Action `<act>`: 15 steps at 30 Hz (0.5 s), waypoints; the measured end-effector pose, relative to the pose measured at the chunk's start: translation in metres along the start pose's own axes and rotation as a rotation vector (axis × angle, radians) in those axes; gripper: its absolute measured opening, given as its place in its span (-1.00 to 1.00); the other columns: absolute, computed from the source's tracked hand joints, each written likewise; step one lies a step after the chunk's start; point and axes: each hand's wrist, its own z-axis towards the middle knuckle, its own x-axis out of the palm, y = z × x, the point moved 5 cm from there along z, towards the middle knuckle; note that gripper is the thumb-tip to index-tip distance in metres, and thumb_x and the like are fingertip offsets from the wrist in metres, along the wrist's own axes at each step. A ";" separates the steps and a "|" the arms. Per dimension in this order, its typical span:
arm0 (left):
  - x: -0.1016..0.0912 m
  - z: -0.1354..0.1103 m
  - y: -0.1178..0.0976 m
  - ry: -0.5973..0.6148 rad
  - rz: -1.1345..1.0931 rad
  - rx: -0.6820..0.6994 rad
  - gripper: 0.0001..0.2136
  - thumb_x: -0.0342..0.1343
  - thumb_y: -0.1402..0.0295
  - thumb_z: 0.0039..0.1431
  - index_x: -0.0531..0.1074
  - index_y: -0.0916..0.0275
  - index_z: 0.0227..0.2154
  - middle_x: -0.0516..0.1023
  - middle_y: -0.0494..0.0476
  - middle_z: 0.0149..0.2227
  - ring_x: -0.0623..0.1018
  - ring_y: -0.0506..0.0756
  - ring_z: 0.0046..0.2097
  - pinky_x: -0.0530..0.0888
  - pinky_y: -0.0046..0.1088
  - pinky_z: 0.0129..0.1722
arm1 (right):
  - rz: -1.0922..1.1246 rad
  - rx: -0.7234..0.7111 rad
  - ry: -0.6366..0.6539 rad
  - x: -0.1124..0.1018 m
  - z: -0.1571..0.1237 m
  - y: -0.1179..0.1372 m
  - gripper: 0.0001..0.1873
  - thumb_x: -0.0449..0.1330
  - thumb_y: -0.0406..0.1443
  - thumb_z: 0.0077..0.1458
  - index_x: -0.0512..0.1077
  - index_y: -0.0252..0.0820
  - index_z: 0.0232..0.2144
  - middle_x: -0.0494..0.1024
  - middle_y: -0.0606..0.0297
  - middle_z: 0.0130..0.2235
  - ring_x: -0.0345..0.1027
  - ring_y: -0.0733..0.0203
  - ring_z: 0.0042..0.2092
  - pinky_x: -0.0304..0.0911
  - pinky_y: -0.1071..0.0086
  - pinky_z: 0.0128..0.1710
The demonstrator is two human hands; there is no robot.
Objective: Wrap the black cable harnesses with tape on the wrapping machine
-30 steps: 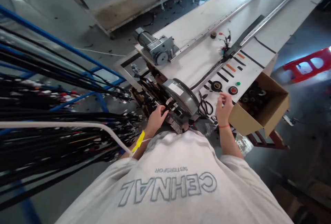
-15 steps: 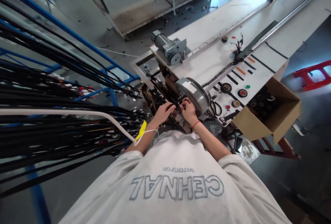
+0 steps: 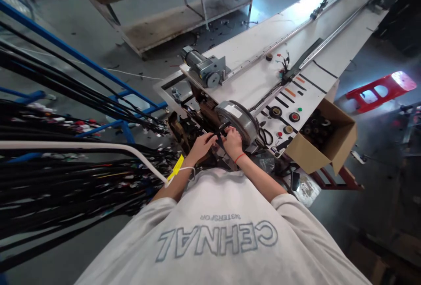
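My left hand and my right hand sit close together at the near end of a long white workbench, both pinched on a thin black wire piece stretched between them. They are just in front of a round grey metal drum. A yellow tag hangs at my left wrist and a red band circles my right wrist. Black scissors and rolls of black tape lie on the bench to the right of my hands.
A large rack of black cable bundles on a blue frame fills the left. An open cardboard box of tape rolls hangs off the bench's right side. A grey motor sits on the bench. A red stool stands at the right.
My right hand has come back from the tape rolls on the bench to join my left hand on the black wire piece. The view shifted slightly.
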 end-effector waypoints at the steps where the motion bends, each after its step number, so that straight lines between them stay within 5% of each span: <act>1: 0.000 0.000 0.000 0.003 0.002 0.003 -0.64 -0.05 0.08 0.24 0.40 0.27 -0.44 0.45 0.01 -0.52 0.43 0.04 -0.42 0.35 -0.47 -0.33 | -0.004 0.011 0.015 0.000 0.002 0.000 -0.78 0.25 -0.36 0.08 0.39 -0.29 -0.19 0.44 0.00 -0.06 0.34 0.03 0.01 0.21 0.23 0.06; 6: 0.000 0.000 -0.001 0.007 0.005 0.006 -0.64 -0.06 0.07 0.25 0.42 0.26 -0.43 0.47 0.02 -0.51 0.44 0.04 -0.41 0.35 -0.47 -0.32 | 0.040 -0.012 0.077 -0.006 0.007 0.003 -0.95 0.18 -0.39 0.10 0.37 -0.19 -0.40 0.47 0.12 -0.16 0.36 0.09 -0.07 0.25 0.27 -0.02; 15: 0.014 0.004 0.018 0.086 0.074 -0.013 -0.67 -0.07 0.13 0.24 0.38 0.24 -0.49 0.49 0.05 -0.51 0.45 0.06 -0.41 0.34 -0.45 -0.33 | 0.189 -0.141 0.044 -0.020 -0.004 0.010 -0.78 -0.01 -0.44 0.15 0.32 -0.16 -0.16 0.50 0.25 -0.26 0.41 0.15 -0.21 0.31 0.30 -0.14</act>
